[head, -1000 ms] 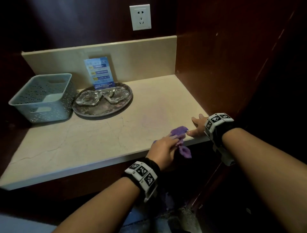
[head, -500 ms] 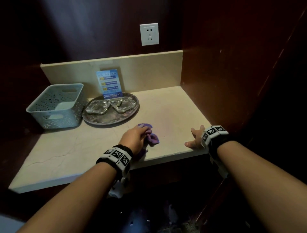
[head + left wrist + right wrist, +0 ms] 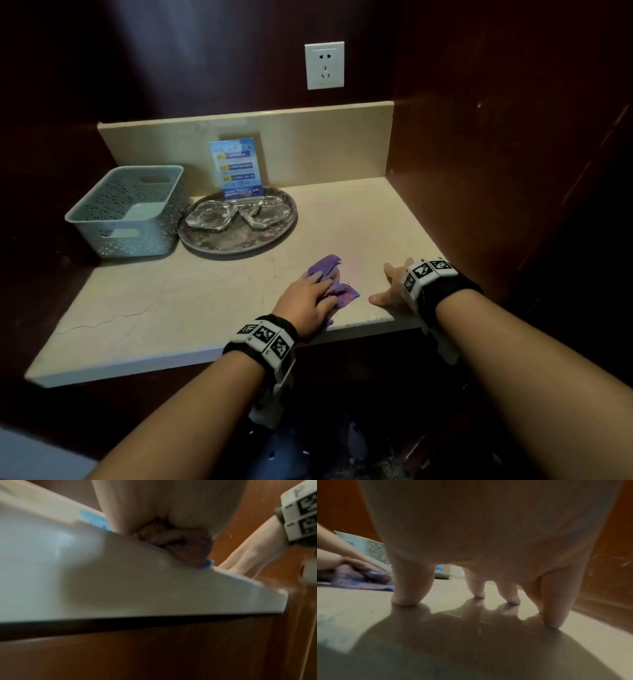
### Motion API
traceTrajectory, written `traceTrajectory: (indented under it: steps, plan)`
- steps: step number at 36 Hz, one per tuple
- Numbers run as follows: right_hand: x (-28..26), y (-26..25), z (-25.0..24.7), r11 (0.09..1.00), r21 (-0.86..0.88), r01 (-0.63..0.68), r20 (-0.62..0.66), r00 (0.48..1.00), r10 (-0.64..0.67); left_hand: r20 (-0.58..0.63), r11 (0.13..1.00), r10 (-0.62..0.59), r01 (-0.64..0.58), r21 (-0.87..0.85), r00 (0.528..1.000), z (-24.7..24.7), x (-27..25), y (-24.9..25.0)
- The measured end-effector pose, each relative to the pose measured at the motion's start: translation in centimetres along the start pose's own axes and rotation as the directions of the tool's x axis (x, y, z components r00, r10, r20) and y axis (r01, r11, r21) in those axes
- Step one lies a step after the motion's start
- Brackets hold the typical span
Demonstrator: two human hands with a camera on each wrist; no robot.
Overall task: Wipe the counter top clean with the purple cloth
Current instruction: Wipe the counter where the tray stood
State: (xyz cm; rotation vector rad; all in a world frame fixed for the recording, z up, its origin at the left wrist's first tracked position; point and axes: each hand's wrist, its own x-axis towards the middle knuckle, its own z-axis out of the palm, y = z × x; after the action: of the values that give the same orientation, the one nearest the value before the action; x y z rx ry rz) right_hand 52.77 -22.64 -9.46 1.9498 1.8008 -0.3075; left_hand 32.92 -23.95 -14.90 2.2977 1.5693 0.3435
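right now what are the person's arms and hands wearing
Both forearms are bare, with no sleeves or gloves. Each wrist carries a black band holding white blocks printed with black square markers: one behind the left hand, one behind the right hand. No cables show.

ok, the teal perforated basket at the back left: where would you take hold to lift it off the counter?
Take the basket by the cut-out handle slot in its near wall, or by the matching slot in the far wall, coming from above and the front. It stands upright and open-topped, and the round tray crowds its right side, so a grip from the right looks awkward.
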Motion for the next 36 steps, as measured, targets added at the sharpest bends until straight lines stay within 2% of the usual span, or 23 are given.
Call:
traceTrajectory:
  steps: [6, 10, 14, 16, 18, 21, 23, 26, 29, 31, 33, 36]
  plan:
    - [0.7, 0.1, 0.6, 1.0, 0.013, -0.014, 0.016, 1.0, 0.014, 0.039, 0.996, 0.09, -0.089, -0.031, 0.995, 0.9, 1.5, 2.2]
    - [0.3, 0.3, 0.6, 1.0, -0.003, 0.005, 0.003, 1.0, -0.005, -0.013, 0.985, 0.143, -0.144, -0.091, 0.99, 1.8, 1.0, 2.3]
    - [0.2, 0.4, 0.4, 1.0, -0.002, 0.017, 0.02, 1.0, -0.017, -0.076, 0.973, 0.143, -0.154, -0.169, 0.987, 2.5, 0.0, 3.0]
    - [0.1, 0.5, 0.5, 1.0, -0.016, 0.02, -0.015, 1.0, -0.02, -0.098, 0.957, 0.161, -0.179, -0.228, 0.982, 2.8, -1.0, 3.5]
    - [-0.2, 0.6, 0.5, 0.999, -0.03, 0.031, -0.043, 0.999, -0.033, -0.085, 0.943, 0.188, -0.204, -0.263, 0.978, 3.1, -2.3, 3.8]
    - [-0.5, 0.5, 0.1, 0.999, -0.032, 0.025, 0.005, 1.0, -0.025, -0.024, 0.929, 0.274, -0.271, -0.253, 0.962, 3.3, -4.4, 3.8]
    - [-0.6, 0.5, -0.1, 0.999, -0.031, 0.025, 0.021, 0.999, -0.024, -0.033, 0.918, 0.295, -0.293, -0.269, 0.955, 2.5, -5.1, 3.3]
    - [-0.6, 0.6, 0.0, 0.999, -0.033, 0.036, 0.013, 0.999, -0.036, -0.156, 0.907, 0.19, -0.234, -0.351, 0.969, 0.2, -4.4, 1.7]
    - [-0.4, 0.6, 0.2, 0.999, -0.029, 0.03, 0.012, 0.999, -0.03, -0.337, 0.922, 0.068, -0.189, -0.339, 0.939, -2.3, -3.2, 0.6]
    - [-0.3, 0.6, 0.3, 0.999, -0.027, 0.031, 0.001, 1.0, -0.03, -0.325, 0.954, -0.005, -0.093, -0.285, 0.946, -3.1, -2.4, 0.3]
    - [-0.2, 0.7, 0.4, 0.999, -0.02, 0.031, -0.009, 0.999, -0.031, -0.247, 0.981, -0.043, -0.006, -0.196, 0.968, -2.7, -1.7, -0.1]
    - [-0.1, 0.7, 0.5, 1.0, -0.004, 0.022, -0.002, 1.0, -0.022, -0.121, 0.994, -0.011, -0.003, -0.11, 0.993, -0.6, -1.1, 0.3]
